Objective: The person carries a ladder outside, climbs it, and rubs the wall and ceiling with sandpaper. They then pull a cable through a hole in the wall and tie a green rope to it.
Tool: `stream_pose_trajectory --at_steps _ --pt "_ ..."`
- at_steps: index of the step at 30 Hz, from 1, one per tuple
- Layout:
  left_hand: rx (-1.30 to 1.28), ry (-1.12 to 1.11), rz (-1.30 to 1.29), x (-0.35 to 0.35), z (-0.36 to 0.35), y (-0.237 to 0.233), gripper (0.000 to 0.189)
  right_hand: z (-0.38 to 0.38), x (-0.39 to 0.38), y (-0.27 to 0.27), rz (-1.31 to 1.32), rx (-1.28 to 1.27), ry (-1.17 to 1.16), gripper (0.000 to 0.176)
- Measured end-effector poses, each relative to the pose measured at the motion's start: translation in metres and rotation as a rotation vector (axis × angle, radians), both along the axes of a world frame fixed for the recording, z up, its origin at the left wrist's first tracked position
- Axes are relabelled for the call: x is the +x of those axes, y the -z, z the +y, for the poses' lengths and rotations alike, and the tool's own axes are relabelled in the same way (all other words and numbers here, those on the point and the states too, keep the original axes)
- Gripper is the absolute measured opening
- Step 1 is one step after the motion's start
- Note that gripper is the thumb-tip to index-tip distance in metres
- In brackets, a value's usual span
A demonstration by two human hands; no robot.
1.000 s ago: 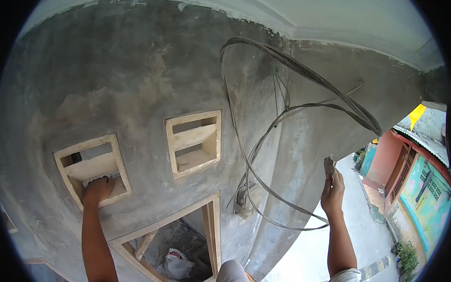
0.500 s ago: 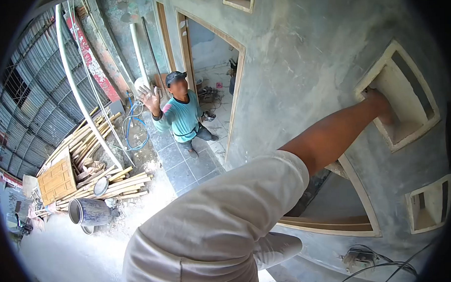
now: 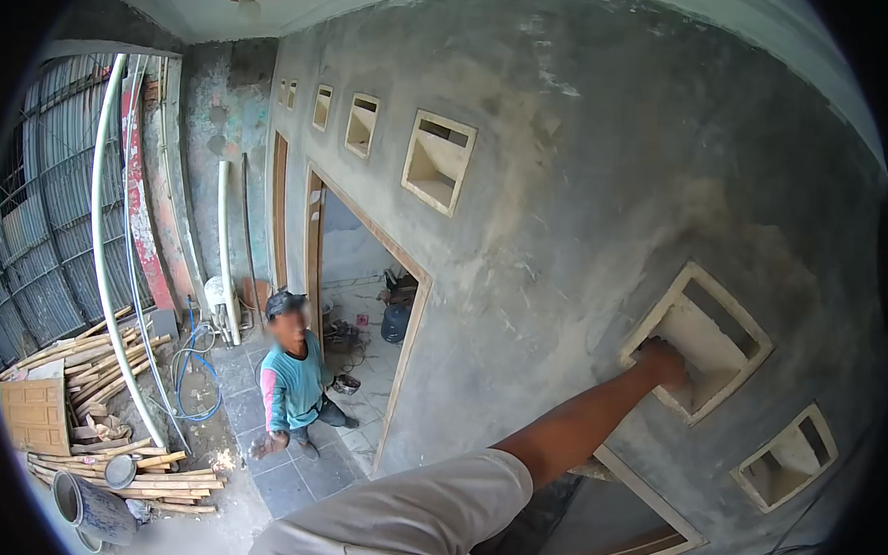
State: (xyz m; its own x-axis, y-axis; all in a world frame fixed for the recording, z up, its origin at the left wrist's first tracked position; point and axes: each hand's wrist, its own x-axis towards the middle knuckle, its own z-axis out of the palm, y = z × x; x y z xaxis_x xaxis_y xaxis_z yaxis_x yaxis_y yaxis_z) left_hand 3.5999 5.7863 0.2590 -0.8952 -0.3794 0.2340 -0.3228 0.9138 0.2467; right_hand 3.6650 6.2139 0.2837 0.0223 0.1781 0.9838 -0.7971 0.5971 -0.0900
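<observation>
My left hand [image 3: 665, 365] reaches out from a light grey sleeve [image 3: 404, 519] to a cream ventilation block [image 3: 705, 342] set in the grey plastered wall. Its fingers are curled over the inner left edge of the block's opening, closed on the rim. Lower to the right is a second, similar vent block [image 3: 785, 466]. Under my forearm, a framed opening [image 3: 609, 526] in the wall is partly covered by the arm. My right hand is out of view.
Below stands a co-worker [image 3: 296, 376] in a teal shirt and cap on dark tiles by a doorway [image 3: 366, 280], a small container [image 3: 346, 384] at one hand. Bamboo poles [image 3: 115, 372], a bucket [image 3: 95, 510] and a blue hose [image 3: 198, 389] lie at left. A white pipe [image 3: 105, 240] leans there.
My view has tilted upward, bringing more wall, vents and ceiling into sight. The co-worker's raised hand has come down. My left hand stays at the same vent block.
</observation>
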Motion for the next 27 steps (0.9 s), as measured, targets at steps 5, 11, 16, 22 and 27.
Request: stream_pose_trajectory --at_steps 5,11,16,22,27 --pt "-0.051 0.077 0.011 0.001 -0.009 -0.002 0.044 -0.096 -0.059 -0.060 0.033 -0.168 -0.142 0.042" --pt "-0.043 0.325 -0.028 -0.014 -0.020 0.002 0.050 -0.176 -0.124 -0.211 0.129 -0.476 0.031 0.048" --pt "-0.058 0.335 0.048 -0.002 -0.015 -0.010 0.055 -0.258 -0.055 -0.331 0.163 -0.641 -0.023 0.051" --pt "-0.073 0.295 0.001 -0.004 -0.017 -0.015 0.050 -0.321 -0.080 -0.383 0.203 -0.508 0.273 0.045" --pt "-0.093 0.303 0.050 -0.016 -0.019 -0.005 0.052 -0.378 -0.064 -0.391 0.188 -0.412 0.254 0.047"
